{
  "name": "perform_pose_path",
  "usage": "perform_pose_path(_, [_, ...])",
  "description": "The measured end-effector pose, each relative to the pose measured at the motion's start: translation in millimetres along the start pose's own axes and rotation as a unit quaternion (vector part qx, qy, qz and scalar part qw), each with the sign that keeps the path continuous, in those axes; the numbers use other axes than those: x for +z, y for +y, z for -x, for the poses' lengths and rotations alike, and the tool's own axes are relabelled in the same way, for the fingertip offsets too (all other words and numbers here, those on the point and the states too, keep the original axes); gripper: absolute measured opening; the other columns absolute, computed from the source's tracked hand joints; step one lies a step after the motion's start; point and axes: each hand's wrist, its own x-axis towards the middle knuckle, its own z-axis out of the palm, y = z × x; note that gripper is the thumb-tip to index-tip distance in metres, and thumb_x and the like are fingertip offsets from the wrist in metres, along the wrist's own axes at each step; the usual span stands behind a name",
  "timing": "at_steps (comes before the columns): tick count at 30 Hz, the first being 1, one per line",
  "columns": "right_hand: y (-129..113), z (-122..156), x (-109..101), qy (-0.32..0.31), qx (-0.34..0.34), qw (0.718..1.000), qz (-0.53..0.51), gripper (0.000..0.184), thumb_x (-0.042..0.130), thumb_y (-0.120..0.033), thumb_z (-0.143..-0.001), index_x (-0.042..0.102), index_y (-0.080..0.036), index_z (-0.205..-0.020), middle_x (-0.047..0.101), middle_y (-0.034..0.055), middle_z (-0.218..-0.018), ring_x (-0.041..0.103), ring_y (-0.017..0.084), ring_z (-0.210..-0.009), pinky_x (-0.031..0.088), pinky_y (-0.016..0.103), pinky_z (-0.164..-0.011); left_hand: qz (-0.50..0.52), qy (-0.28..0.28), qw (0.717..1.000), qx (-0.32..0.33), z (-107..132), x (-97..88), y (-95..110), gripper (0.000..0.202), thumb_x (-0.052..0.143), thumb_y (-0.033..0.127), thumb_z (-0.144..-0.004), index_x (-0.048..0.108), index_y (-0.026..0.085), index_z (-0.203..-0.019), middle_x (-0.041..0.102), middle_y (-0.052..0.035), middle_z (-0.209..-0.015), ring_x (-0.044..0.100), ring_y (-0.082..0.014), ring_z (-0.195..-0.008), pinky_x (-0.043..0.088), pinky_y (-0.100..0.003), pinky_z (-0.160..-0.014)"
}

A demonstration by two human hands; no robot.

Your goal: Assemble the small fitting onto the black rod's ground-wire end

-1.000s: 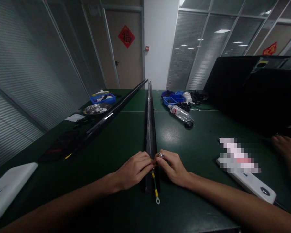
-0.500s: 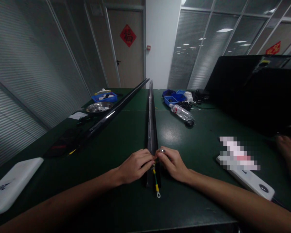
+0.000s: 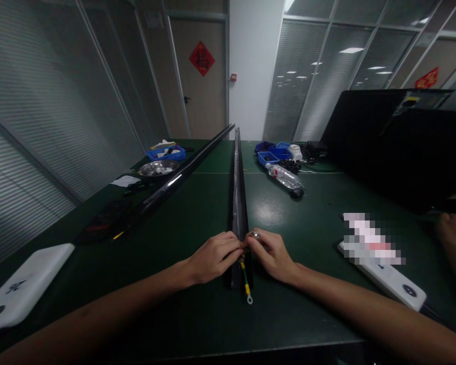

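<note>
A long black rail (image 3: 238,203) lies down the middle of the green table (image 3: 311,223), running away from me. My left hand (image 3: 216,256) and my right hand (image 3: 271,256) meet over its near end, fingers pinched together. Between them they grip the top of a green-and-yellow wire (image 3: 244,276) whose ring terminal (image 3: 249,300) rests on the table just past the rail's end. A small silvery part sits at my right fingertips; I cannot make out what it is.
A second black rail (image 3: 175,180) lies diagonally at left. A metal bowl (image 3: 157,168), blue bins (image 3: 273,152) and a plastic bottle (image 3: 285,177) stand farther back. White flat devices lie at near left (image 3: 23,286) and right (image 3: 387,276). Another person's hand (image 3: 454,230) shows at far right.
Both hands stay pinched at the rail's end; only the view has shifted slightly. The other person's hand at right has drawn back a little.
</note>
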Motion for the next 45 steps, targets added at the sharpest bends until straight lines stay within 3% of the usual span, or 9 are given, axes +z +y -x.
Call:
perform_pose_path(14, [-0.6, 1.8, 0.4, 0.014, -0.013, 1.000, 0.018, 0.027, 0.047, -0.031, -0.106, 0.063, -0.016, -0.090, 0.060, 0.0024, -0.076, 0.056, 0.014, -0.066, 0.045, 0.026, -0.065, 0.015, 0.005, 1.000, 0.001, -0.6, -0.8, 1.8, 0.026, 0.040, 0.021, -0.106, 0.065, 0.014, -0.109, 0.065, -0.0080, -0.099, 0.059, -0.0199, -0.097, 0.050, -0.035, -0.090])
perform_pose_path(45, [0.7, 2.2, -0.8, -0.016, -0.011, 1.000, 0.005, 0.024, 0.047, -0.027, -0.106, 0.063, -0.017, -0.090, 0.057, 0.0016, -0.077, 0.055, 0.014, -0.068, 0.043, 0.026, -0.066, 0.016, 0.016, 1.000, 0.001, -0.8, 0.7, 2.8, 0.022, 0.044, 0.020, -0.105, 0.064, 0.015, -0.103, 0.064, -0.0077, -0.098, 0.059, -0.0202, -0.096, 0.050, -0.034, -0.089])
